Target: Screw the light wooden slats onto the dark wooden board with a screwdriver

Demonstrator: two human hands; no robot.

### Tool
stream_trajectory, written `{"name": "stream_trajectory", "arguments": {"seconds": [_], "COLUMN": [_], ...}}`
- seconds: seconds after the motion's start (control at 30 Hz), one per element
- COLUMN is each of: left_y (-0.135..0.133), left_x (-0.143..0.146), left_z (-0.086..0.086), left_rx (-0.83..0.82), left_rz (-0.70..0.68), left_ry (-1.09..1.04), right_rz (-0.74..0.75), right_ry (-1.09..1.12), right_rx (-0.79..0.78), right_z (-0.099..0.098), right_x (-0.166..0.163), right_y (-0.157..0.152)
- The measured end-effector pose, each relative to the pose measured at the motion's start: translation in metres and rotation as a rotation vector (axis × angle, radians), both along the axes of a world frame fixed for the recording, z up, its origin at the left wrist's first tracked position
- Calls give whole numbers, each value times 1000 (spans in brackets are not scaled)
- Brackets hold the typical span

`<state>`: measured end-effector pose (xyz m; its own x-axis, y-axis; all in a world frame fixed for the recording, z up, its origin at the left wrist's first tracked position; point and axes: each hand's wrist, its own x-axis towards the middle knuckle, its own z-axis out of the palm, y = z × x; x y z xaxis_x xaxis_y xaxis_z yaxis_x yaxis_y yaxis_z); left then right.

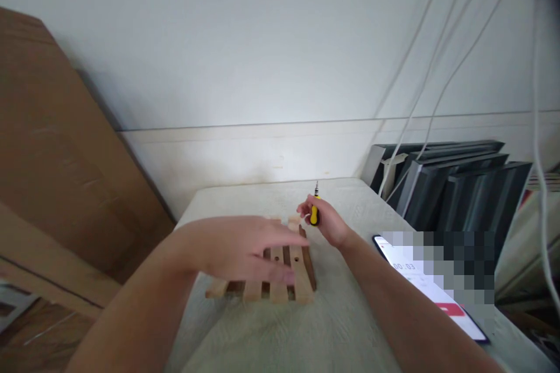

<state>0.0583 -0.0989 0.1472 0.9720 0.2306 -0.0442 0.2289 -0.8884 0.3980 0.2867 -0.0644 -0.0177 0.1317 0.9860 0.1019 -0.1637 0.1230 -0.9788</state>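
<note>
A small slatted wooden piece (303,288) lies on the cloth-covered table, its pale slats running away from me. Dark holes show in two of the slats, and a darker brown strip runs along its right side. My left hand (245,247) is stretched over the slats with its fingers apart, hiding much of them; whether it touches the wood I cannot tell. Beyond the right far corner of the piece, my right hand (326,218) grips a yellow and black screwdriver (314,215), whose metal tip points up and away.
A phone (420,277) with a lit timer screen, partly pixelated, lies at the table's right. Dark grey panels (472,192) lean behind it, with white cables (431,70) hanging down. A large cardboard box (65,128) stands on the left. The white wall (262,58) borders the table's far edge.
</note>
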Motion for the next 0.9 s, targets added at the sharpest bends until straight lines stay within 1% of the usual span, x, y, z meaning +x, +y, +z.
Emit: {"name": "stream_trajectory", "arguments": {"seconds": [0.03,0.07,0.1,0.13,0.17,0.2,0.23,0.27,0.3,0.33,0.4,0.43,0.5,0.57,0.6,0.67,0.77,0.9], "left_y": [8,18,29,42,56,70,85,98,111,122,139,146,154,159,161,165,169,168], "left_x": [-4,-7,-11,-13,-16,-18,-20,-23,-25,-28,-35,-37,-42,-46,-48,-51,-52,-48], "left_z": [4,6,5,2,-2,-9,-16,-24,-34,-44,-67,-78,-99,-114,-119,-124,-125,-122], "left_rx": [-84,-116,-106,-62,-6,47,93,137,168,172,87,15,-132,-208,-229,-247,-237,-209], "left_rz": [18,117,234,367,485,561,621,697,794,861,863,827,711,619,582,517,453,454], "left_ry": [-46,-145,-265,-417,-558,-596,-547,-444,-300,-115,53,140,285,354,371,390,403,420], "right_rz": [-65,-130,-200,-272,-292,-299,-298,-291,-285,-281,-267,-264,-265,-273,-276,-281,-283,-273], "right_ry": [1,-6,-36,-80,-103,-123,-145,-178,-237,-284,-328,-344,-423,-545,-602,-669,-679,-701], "right_rx": [-19,-41,-72,-103,-116,-123,-130,-138,-150,-162,-171,-171,-167,-147,-129,-97,-89,-98], "right_z": [-5,-9,-14,-17,-20,-22,-23,-24,-24,-24,-25,-25,-26,-27,-27,-26,-25,-25], "right_x": [0,-1,-1,-3,-4,-6,-7,-7,-8,-8,-6,-6,-4,-4,-4,-4,-6,-7], "right_y": [3,6,9,11,13,14,14,14,13,13,12,11,11,12,12,11,11,12]}}
